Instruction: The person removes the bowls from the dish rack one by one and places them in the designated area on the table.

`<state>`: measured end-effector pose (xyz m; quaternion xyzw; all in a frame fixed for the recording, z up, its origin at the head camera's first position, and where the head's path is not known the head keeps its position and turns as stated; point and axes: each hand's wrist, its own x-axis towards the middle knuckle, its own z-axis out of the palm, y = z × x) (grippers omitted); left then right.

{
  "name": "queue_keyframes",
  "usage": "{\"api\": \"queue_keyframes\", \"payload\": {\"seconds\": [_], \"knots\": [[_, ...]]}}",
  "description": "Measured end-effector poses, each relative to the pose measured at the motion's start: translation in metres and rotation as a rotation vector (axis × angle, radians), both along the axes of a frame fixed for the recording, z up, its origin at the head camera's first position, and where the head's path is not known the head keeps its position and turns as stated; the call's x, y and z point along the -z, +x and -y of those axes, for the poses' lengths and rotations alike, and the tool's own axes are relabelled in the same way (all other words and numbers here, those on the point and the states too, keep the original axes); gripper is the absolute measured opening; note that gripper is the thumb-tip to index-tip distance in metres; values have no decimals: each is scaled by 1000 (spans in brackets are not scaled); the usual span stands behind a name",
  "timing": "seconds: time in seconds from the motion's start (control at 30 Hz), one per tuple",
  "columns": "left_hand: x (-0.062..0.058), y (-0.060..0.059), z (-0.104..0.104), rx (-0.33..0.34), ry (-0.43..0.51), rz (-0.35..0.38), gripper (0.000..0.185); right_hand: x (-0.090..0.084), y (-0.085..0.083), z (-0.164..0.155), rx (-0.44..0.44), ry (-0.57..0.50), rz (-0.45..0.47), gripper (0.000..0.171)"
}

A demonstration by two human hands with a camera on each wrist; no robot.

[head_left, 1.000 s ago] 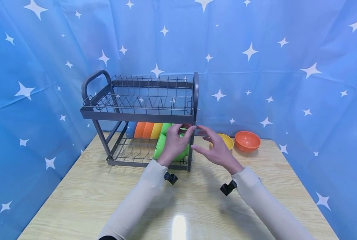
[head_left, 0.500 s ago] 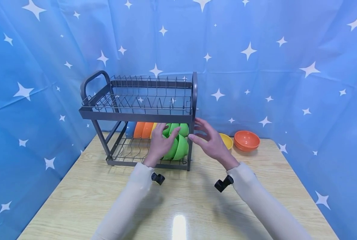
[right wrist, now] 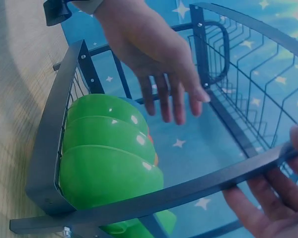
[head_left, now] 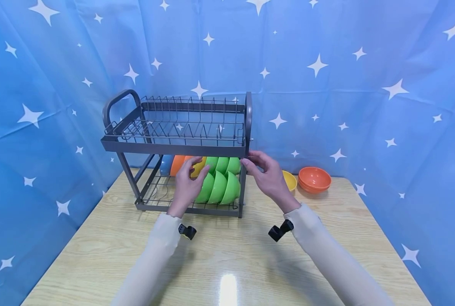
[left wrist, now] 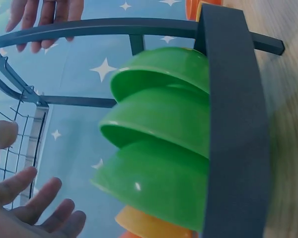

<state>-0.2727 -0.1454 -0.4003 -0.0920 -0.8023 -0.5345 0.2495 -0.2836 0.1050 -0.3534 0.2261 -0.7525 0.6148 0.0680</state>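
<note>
Partly hidden: blue bowl [head_left: 166,165] behind rack [head_left: 174,148].

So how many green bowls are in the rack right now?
6 visible: three green bowls in a front row on the rack's lower tier, and three more green bowls behind them. The frame or the left hand may hide others.

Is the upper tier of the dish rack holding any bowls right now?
No: in the head view the upper tier shows only bare wire, while the green bowls stand in the lower tier.
</note>
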Motion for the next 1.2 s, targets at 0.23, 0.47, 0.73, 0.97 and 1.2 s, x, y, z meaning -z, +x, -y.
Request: {"api": "queue_keyframes", "payload": {"seconds": [0.23,0.47,0.73,0.97,1.2], "knots": [[12,6,11,1,15,93,54,-2,-2,-2,-3,11,17,41],[23,14,17,14,7,219,56,-2,-3,0,2,55,-24,37],[32,16,16,-12,-36,273,39,-1,-2,-1,25,97,-26,38],[31,15,13,-34,-68,263,26,-1,0,-1,21,75,-25,36],[32,14,12,-47,-105,261,22,2,0,1,17,63,-29,37]]}}
